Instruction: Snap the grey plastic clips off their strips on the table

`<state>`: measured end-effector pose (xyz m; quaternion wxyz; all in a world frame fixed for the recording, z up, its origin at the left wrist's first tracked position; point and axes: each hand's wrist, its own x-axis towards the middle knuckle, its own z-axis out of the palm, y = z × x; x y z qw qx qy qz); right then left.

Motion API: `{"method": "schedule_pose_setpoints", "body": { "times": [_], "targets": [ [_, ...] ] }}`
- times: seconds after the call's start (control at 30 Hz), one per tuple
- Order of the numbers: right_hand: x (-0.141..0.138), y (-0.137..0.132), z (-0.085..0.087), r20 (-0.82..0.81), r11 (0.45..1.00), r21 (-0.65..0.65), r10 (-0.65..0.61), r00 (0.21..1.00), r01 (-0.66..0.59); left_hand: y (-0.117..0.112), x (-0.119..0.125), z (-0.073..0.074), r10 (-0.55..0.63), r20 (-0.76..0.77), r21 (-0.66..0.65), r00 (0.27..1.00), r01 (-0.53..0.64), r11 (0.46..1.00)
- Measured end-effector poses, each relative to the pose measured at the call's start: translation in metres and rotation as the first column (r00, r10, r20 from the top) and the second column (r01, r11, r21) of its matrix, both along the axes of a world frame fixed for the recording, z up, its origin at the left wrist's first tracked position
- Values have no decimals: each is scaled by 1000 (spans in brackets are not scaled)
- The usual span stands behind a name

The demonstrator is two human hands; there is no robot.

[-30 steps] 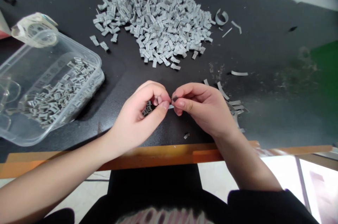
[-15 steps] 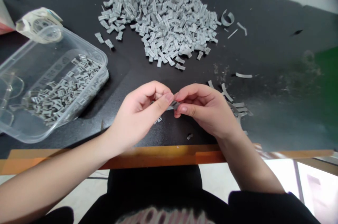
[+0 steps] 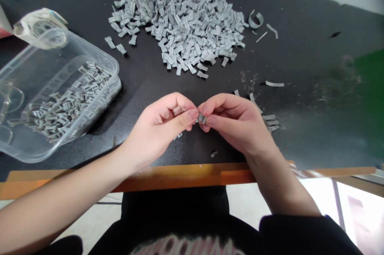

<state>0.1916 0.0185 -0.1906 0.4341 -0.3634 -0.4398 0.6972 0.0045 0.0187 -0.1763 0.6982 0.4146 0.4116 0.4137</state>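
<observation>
Between my fingertips is a small grey plastic piece (image 3: 201, 119), partly covered by the thumbs. My left hand (image 3: 166, 121) pinches its left side between thumb and index finger. On its right side, my right hand (image 3: 232, 121) grips it the same way, with the two hands almost touching. A few small grey pieces (image 3: 179, 136) lie on the table just under my left hand, mostly hidden. One more small grey bit (image 3: 214, 153) rests near the table's front edge. A big heap of grey plastic pieces (image 3: 192, 23) sits beyond my hands.
At left stands a clear plastic box (image 3: 115, 67) with many small grey clips (image 3: 72, 103) inside. A roll of tape (image 3: 40, 29) leans at its far rim. Grey strips (image 3: 271, 121) lie right of my right hand. A curled strip (image 3: 256, 19) is beside the heap.
The grey piece has turned a little between my fingers and shows more of its surface. Both hands stay pinched together in nearly the same spot; the view has shifted slightly.
</observation>
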Motion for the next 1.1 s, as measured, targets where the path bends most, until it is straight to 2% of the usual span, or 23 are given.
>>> {"method": "schedule_pose_setpoints", "body": {
  "times": [0.17,0.4,0.57,0.77,0.83,1.0,1.1],
  "targets": [
    [-3,1,0,-69,1000,12,14,998,-13,-1,0,-1,-9,-20,9,1000,9,1000],
    [-6,3,3,-44,999,-37,0,999,-1,-1,-1,-3,-55,17,21,998,55,998],
    [-6,4,4,-49,994,-106,-21,999,16,0,-2,0,-73,-24,39,997,74,997],
    [-7,5,3,14,994,-102,-48,999,50,0,-1,2,-72,-133,28,989,76,997],
    [-6,5,3,47,994,-91,-61,997,65,-1,-2,2,-73,-188,68,979,87,994],
    [-5,3,4,54,997,-70,-38,998,42,-4,-3,2,-11,-299,280,954,99,955],
    [-4,3,5,78,998,-46,-41,996,45,-4,-3,2,10,-340,321,940,107,941]
  ]
}}
